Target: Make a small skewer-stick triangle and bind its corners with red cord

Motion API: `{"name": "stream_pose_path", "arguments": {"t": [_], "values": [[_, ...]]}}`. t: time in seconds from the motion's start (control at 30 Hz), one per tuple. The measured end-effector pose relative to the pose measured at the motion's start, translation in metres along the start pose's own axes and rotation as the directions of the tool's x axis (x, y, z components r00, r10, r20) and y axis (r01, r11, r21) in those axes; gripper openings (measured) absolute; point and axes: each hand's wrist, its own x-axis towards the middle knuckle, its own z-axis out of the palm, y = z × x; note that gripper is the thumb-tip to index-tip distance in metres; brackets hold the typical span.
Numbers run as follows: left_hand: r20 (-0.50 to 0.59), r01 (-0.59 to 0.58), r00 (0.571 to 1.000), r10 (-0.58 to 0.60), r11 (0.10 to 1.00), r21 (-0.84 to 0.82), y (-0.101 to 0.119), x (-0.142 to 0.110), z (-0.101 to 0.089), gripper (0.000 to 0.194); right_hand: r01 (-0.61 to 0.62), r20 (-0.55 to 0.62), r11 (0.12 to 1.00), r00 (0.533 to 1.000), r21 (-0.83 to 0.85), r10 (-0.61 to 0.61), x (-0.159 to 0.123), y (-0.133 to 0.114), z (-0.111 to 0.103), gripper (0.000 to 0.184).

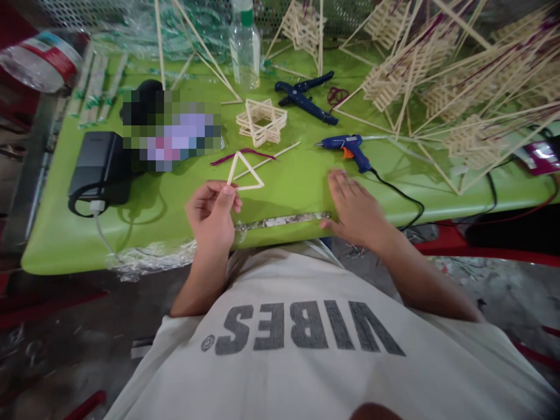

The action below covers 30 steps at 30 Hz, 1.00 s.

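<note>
My left hand [216, 207] pinches one corner of a small triangle of thin wooden sticks [250, 188], held above the green table [297, 186]. Beyond the triangle lie a dark red string [258, 152] and a single loose stick [289, 150]. My right hand [352, 207] rests flat on the table with its fingers stretched out and nothing in it. Past its fingertips is a blue glue gun [347, 146] with an orange trigger. A star-shaped stack of sticks [262, 121] sits farther back, beside blue-handled pliers or cutters [306, 96].
Several stick-built lantern-like frames [402, 76] crowd the back right. A clear bottle [245, 49] stands at the back. On the left are a black power bank [97, 166] with a cable, bundled sticks [94, 81] and a plastic jar [44, 61]. The glue gun's black cord [402, 201] crosses the right side.
</note>
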Motion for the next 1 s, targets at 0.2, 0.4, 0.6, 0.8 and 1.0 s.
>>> {"name": "stream_pose_path", "arguments": {"t": [0.2, 0.4, 0.6, 0.8, 1.0], "values": [[0.026, 0.015, 1.0, -0.015, 1.0, -0.008, -0.002, -0.002, -0.001, 0.029, -0.593, 0.148, 0.755, 0.75, -0.279, 0.644, -0.123, 0.029, -0.01, 0.091], [0.067, -0.004, 0.998, 0.004, 1.0, -0.003, -0.003, -0.002, 0.001, 0.026, -0.474, -0.129, 0.874, 0.879, -0.111, 0.46, -0.121, 0.051, -0.016, 0.052], [0.039, -0.006, 0.999, 0.005, 1.0, 0.031, -0.003, -0.002, 0.001, 0.028, 0.331, -0.153, 0.936, 0.938, 0.117, -0.312, -0.005, 0.003, -0.003, 0.095], [-0.003, 0.017, 1.0, -0.017, 0.996, 0.092, 0.0, -0.004, 0.002, 0.029, 0.562, -0.023, 0.803, 0.822, 0.2, -0.57, 0.096, -0.04, 0.01, 0.133], [0.005, -0.006, 1.0, 0.006, 0.998, 0.061, -0.001, -0.004, 0.001, 0.03, 0.4, 0.033, 0.907, 0.913, 0.131, -0.407, 0.106, -0.039, -0.006, 0.141]]}}
